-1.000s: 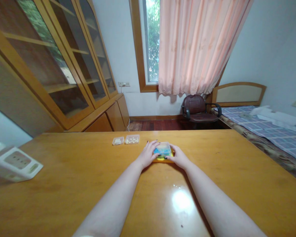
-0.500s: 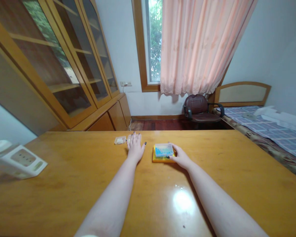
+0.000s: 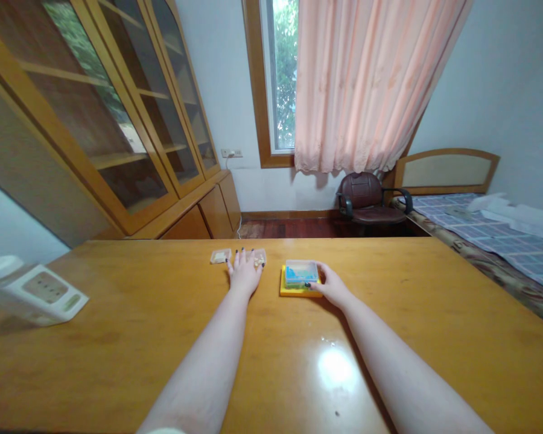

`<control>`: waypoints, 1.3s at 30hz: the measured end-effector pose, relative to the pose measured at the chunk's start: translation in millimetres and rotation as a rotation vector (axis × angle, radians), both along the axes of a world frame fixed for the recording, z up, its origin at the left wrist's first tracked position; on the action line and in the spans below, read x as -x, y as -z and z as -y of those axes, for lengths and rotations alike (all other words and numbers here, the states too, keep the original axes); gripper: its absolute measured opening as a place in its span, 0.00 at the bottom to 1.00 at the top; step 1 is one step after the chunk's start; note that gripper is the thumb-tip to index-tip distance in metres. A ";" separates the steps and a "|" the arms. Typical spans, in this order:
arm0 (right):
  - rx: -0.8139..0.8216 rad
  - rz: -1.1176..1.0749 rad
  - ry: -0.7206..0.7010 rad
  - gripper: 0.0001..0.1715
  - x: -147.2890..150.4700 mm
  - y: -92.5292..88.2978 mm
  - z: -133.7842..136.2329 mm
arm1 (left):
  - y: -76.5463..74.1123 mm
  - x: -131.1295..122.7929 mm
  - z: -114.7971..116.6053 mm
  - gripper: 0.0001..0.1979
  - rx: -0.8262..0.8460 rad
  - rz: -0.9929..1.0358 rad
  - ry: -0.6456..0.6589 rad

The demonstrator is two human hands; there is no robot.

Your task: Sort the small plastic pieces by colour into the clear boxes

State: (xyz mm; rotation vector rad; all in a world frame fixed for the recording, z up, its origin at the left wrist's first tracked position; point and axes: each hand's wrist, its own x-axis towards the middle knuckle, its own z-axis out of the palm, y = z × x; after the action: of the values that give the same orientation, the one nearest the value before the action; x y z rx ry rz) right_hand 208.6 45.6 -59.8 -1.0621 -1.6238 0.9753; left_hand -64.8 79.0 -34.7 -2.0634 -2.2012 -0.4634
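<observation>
My left hand reaches over the wooden table with its fingers spread, palm down. Its fingertips partly cover a small clear plastic case with pale bits in it; whether they touch it I cannot tell. Just left of the fingers lies another small clear case with something whitish inside. My right hand grips the right side of a clear plastic box with blue in it, thumb at the near edge and the other fingers behind. That box sits on top of a flat yellow piece.
A white container with a socket-like panel stands at the table's left. Past the table are a glass-door cabinet, a brown armchair and a bed.
My left hand has drawn slightly back and left, its fingers more spread, and the case beneath shows farther right. My right hand stays on the box.
</observation>
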 end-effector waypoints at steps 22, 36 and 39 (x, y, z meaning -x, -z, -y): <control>-0.012 0.002 0.014 0.34 -0.7 -2.1 0.8 | -0.4 2.0 -3.6 0.23 -0.008 0.256 0.064; -0.053 0.046 0.000 0.34 3.3 -12.4 4.4 | -19.3 -63.7 38.1 0.19 -0.263 0.287 0.713; -0.058 0.049 0.007 0.35 3.1 -10.8 3.2 | -20.5 -62.0 38.6 0.21 -0.198 0.247 0.704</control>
State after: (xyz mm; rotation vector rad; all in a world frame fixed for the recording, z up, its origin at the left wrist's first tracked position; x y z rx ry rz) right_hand 205.5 42.4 -49.0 -1.0594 -1.6772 0.8979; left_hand -2.8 40.4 -14.2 -2.7284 -1.3673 -0.9842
